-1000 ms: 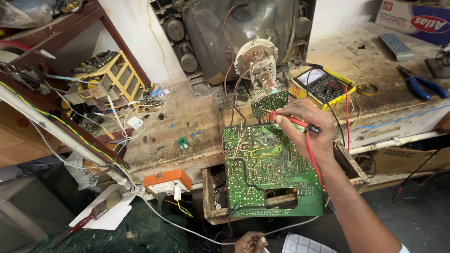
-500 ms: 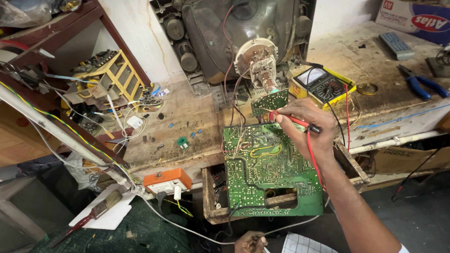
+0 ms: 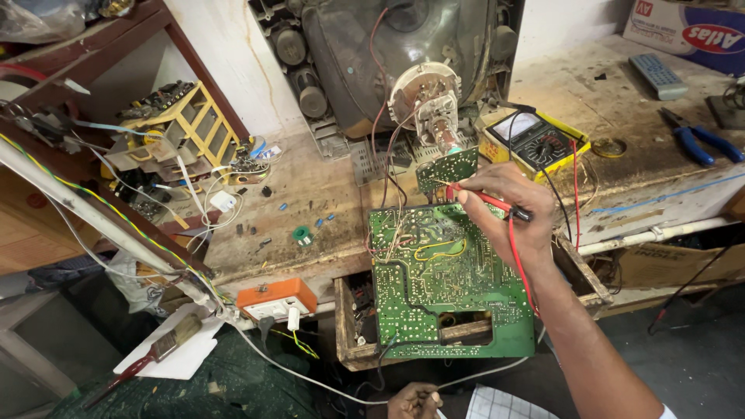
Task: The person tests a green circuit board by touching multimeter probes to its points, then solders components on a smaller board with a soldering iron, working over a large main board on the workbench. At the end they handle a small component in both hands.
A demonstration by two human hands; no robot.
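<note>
— Where's the work at?

— Probing, I'd say. The right hand [image 3: 508, 213] has its fingers closed around a red test probe [image 3: 485, 199], tip pointing toward nine o'clock and resting at the upper edge of the big green circuit board [image 3: 446, 283], just below the small neck board [image 3: 448, 168] plugged onto the back of the picture tube [image 3: 388, 46].

— And the board itself?

— It lies solder side up across a wooden frame [image 3: 349, 353] at the table's [image 3: 326, 194] near edge, roughly the middle of the view. The red lead runs from the probe back along the wrist; the yellow multimeter [image 3: 535, 140] sits at one o'clock from the hand, near it.

— The other hand?

— The left hand [image 3: 415, 402] is low at six o'clock, mostly cut off by the frame edge. Fingers look curled near a white wire, but I cannot tell whether they grip anything.

— So what does the next move want?

— As I judge it, a steady tip on one solder point without bridging its neighbours, and a glance up at the meter. Its face is too small to read from here.

— Anything else close by?

— An orange socket box [image 3: 275, 299] at nine o'clock from the board, blue-handled pliers [image 3: 698, 143] far off at two o'clock.
</note>
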